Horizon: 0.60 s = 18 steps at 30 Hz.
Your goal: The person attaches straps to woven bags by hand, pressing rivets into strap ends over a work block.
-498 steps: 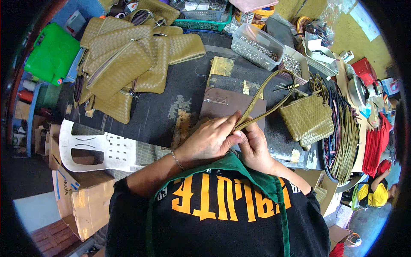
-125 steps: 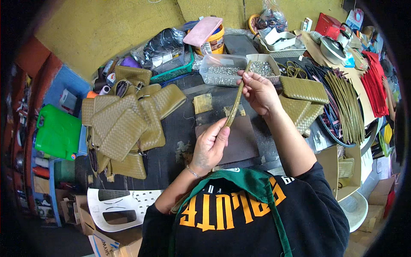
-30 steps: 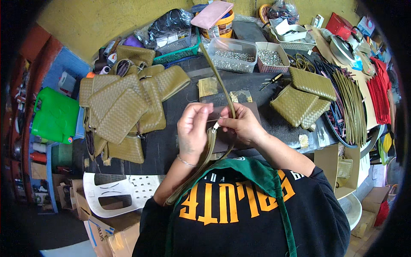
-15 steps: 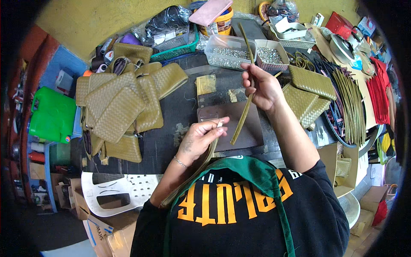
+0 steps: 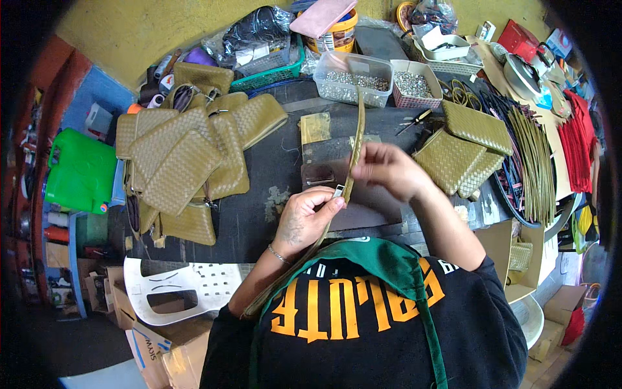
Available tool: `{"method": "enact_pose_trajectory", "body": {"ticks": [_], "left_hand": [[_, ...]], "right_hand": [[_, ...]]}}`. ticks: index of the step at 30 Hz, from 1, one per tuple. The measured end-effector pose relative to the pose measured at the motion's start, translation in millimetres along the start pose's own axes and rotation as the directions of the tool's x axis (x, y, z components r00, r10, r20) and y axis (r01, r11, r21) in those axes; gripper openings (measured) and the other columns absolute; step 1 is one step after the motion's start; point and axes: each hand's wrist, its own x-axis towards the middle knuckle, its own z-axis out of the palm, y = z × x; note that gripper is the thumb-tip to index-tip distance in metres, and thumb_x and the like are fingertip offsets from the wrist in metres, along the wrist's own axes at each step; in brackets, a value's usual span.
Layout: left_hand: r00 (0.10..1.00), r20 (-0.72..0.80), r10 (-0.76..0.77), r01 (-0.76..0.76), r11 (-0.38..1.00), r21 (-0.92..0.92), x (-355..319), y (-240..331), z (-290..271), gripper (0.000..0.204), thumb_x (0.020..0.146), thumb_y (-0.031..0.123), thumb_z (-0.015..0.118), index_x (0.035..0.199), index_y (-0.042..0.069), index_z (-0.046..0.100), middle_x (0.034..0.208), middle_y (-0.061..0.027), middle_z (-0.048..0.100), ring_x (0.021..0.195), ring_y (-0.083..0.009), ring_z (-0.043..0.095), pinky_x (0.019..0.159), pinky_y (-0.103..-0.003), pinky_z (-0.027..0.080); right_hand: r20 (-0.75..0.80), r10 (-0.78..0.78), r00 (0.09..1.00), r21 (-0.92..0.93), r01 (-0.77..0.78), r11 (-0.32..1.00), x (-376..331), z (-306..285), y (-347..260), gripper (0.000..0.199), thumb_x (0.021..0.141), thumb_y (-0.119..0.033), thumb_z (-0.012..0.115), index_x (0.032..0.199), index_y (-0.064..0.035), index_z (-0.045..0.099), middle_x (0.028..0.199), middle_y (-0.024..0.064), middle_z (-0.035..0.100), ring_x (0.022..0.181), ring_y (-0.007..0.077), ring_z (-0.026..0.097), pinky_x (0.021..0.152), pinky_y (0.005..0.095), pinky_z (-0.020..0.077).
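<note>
My left hand [image 5: 308, 217] is closed, pinching a small silver metal buckle [image 5: 339, 190] between thumb and fingers. The lower end of an olive strap [image 5: 358, 133] is at those fingertips, and the strap stands up from there. More strap runs from this hand down along my left forearm. My right hand [image 5: 389, 172] is beside the upright strap, its fingertips at the strap's edge. Motion smears its fingers, so I cannot make out whether they grip it. Beneath both hands, a dark brown flat board [image 5: 369, 211] lies on the black worktable [image 5: 259, 175].
Olive woven pouches [image 5: 181, 162] are heaped on the left, with more woven pieces [image 5: 453, 152] on the right. Behind lie a clear tub of metal fittings [image 5: 353, 81], a smaller box of fittings [image 5: 414, 84] and an awl-like tool [image 5: 414, 121]. Several olive straps [image 5: 528, 162] hang at right.
My right hand has come down with the strap, toward my left hand. The strap's lower end now meets the left fingertips, and the strap stands more upright. The buckle shows more clearly.
</note>
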Motion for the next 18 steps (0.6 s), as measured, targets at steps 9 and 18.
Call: {"method": "enact_pose_trajectory", "body": {"ticks": [9,18], "left_hand": [[1.0,-0.01,0.026,-0.027,0.997,-0.071,-4,-12,0,0.014,0.08,0.005,0.051,0.085,-0.005,0.059,0.089,-0.0104,0.058,0.078,-0.0125,0.055,0.071,-0.023,0.045],[1.0,-0.005,-0.02,0.019,0.999,-0.035,-7,-9,2,0.013,0.079,0.005,0.052,0.082,-0.004,0.06,0.081,-0.0077,0.055,0.076,-0.0119,0.054,0.069,-0.022,0.045]], "right_hand": [[-0.066,-0.119,0.991,0.227,0.131,0.965,-16,-1,21,0.011,0.08,-0.008,0.052,0.089,-0.0062,0.048,0.074,-0.0011,0.052,0.066,0.0079,0.054,0.058,0.0186,0.043],[-0.065,-0.166,0.984,0.215,0.176,0.961,-21,2,15,0.013,0.08,-0.009,0.053,0.091,-0.0066,0.048,0.077,-0.0015,0.052,0.068,0.0079,0.053,0.062,0.0203,0.0426]]}}
